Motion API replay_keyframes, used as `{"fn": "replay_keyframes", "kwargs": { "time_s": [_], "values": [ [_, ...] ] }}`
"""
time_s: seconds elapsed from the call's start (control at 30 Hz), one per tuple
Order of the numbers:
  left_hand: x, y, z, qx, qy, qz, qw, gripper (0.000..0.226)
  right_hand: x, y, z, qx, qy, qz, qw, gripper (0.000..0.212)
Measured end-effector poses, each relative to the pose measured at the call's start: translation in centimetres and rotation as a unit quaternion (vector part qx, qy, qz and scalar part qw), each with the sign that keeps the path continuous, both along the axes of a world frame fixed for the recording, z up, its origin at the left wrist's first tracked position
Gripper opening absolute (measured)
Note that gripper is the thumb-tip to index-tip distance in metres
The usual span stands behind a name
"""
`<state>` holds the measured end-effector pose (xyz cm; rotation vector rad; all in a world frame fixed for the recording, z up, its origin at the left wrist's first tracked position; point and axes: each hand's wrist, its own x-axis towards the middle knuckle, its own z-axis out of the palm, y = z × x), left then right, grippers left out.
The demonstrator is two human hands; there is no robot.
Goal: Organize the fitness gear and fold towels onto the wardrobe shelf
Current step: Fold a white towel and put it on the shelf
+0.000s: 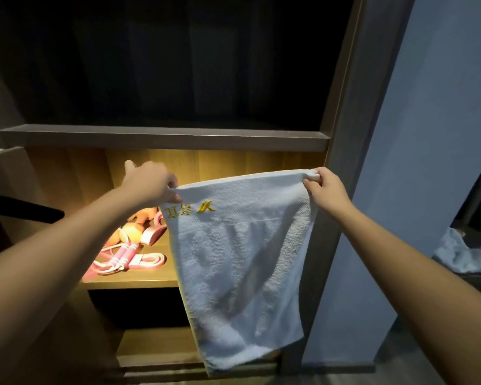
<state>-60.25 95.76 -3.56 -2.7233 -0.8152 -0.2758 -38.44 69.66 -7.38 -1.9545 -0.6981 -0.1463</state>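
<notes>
A white towel (242,262) with yellow embroidery hangs in front of the wardrobe, stretched by its top edge. My left hand (150,182) pinches the upper left corner. My right hand (324,187) grips the upper right corner. Behind the towel is a lit wooden shelf (128,280). On it lie a pink and white jump rope (125,259) and other pink and orange fitness gear (142,226), partly hidden by my left arm and the towel.
A thick shelf board (164,137) runs above the lit compartment, with a dark space over it. The wardrobe's side panel (345,107) stands to the right, next to a blue wall. A light blue cloth (461,254) lies at the far right.
</notes>
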Motion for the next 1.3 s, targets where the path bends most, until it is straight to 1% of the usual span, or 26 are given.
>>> {"fn": "replay_keyframes", "kwargs": {
  "time_s": [0.03, 0.07, 0.1, 0.13, 0.17, 0.2, 0.23, 0.27, 0.3, 0.33, 0.37, 0.4, 0.43, 0.53, 0.63, 0.7, 0.8, 0.97, 1.03, 1.17, 1.23, 1.3],
  "values": [
    [0.4, -0.1, 0.2, -0.008, -0.014, 0.003, 1.000, 0.026, 0.0, 0.1, 0.3, 0.012, 0.003, -0.002, 1.000, 0.020],
    [0.6, -0.2, 0.4, -0.039, -0.038, 0.002, 0.999, 0.026, -0.1, 0.0, 0.5, 0.025, 0.006, -0.002, 1.000, 0.022],
    [0.7, 0.0, 0.6, -0.094, -0.070, -0.009, 0.993, 0.027, 0.0, 0.0, 0.7, 0.039, 0.011, 0.000, 0.999, 0.023],
    [0.8, 0.4, 0.6, -0.173, -0.109, -0.021, 0.979, 0.027, 0.0, -0.1, 0.8, 0.055, 0.020, 0.004, 0.998, 0.024],
    [0.8, 0.8, 0.5, -0.259, -0.159, -0.033, 0.952, 0.024, 0.1, -0.1, 0.8, 0.071, 0.031, 0.010, 0.997, 0.025],
    [0.6, 0.8, 0.2, -0.330, -0.215, -0.041, 0.918, 0.020, 0.1, -0.1, 0.9, 0.083, 0.042, 0.014, 0.996, 0.026],
    [0.6, 0.7, -0.3, -0.383, -0.278, -0.046, 0.880, 0.017, 0.3, -0.2, 0.9, 0.098, 0.054, 0.016, 0.994, 0.025],
    [0.7, 0.5, -0.9, -0.431, -0.350, -0.052, 0.830, 0.014, 0.4, -0.1, 0.8, 0.116, 0.060, 0.016, 0.991, 0.024],
    [0.9, 0.2, -1.7, -0.479, -0.416, -0.056, 0.771, 0.014, 0.7, 0.0, 0.8, 0.128, 0.060, 0.015, 0.990, 0.022],
    [1.1, -0.2, -2.5, -0.530, -0.457, -0.054, 0.712, 0.017, 0.7, 0.1, 0.8, 0.122, 0.060, 0.013, 0.991, 0.023],
    [1.4, -0.4, -3.1, -0.567, -0.473, -0.049, 0.673, 0.019, 0.9, 0.3, 0.9, 0.096, 0.060, 0.009, 0.994, 0.027],
    [1.7, -0.4, -3.4, -0.574, -0.470, -0.042, 0.670, 0.020, 1.1, 0.5, 0.8, 0.060, 0.060, 0.002, 0.996, 0.030],
    [1.9, -0.4, -3.5, -0.554, -0.469, -0.039, 0.686, 0.018, 1.3, 0.7, 0.4, 0.038, 0.062, -0.003, 0.997, 0.031],
    [2.6, 0.2, -2.8, -0.486, -0.495, -0.046, 0.719, 0.013, 1.7, 1.5, -0.4, 0.057, 0.065, -0.012, 0.996, 0.023],
    [3.0, 0.9, -2.9, -0.407, -0.460, -0.038, 0.788, 0.020, 1.9, 2.2, -0.5, 0.042, 0.079, -0.012, 0.996, 0.032],
    [3.3, 1.3, -3.3, -0.378, -0.458, -0.042, 0.804, 0.022, 2.0, 2.6, -0.1, 0.047, 0.069, -0.002, 0.996, 0.033],
    [3.5, 2.2, -3.7, -0.367, -0.461, -0.030, 0.807, 0.023, 2.4, 3.1, -0.1, 0.029, 0.066, 0.015, 0.997, 0.033],
    [3.1, 2.3, -3.4, -0.358, -0.463, -0.027, 0.811, 0.024, 2.4, 2.8, -0.3, 0.049, 0.067, 0.024, 0.996, 0.028],
    [2.5, 2.1, -3.2, -0.373, -0.467, -0.029, 0.802, 0.026, 2.1, 2.4, -0.3, 0.062, 0.073, 0.026, 0.995, 0.029],
    [1.1, 0.8, -2.8, -0.422, -0.473, -0.036, 0.772, 0.029, 1.0, 0.9, 0.2, 0.075, 0.087, 0.035, 0.993, 0.032],
    [0.2, 0.0, -2.7, -0.426, -0.476, -0.042, 0.768, 0.028, 0.2, 0.1, 0.4, 0.069, 0.081, 0.036, 0.994, 0.035],
    [-0.8, -0.8, -2.9, -0.425, -0.480, -0.049, 0.766, 0.026, -0.8, -1.0, 0.5, 0.066, 0.074, 0.041, 0.994, 0.033]
  ]
}}
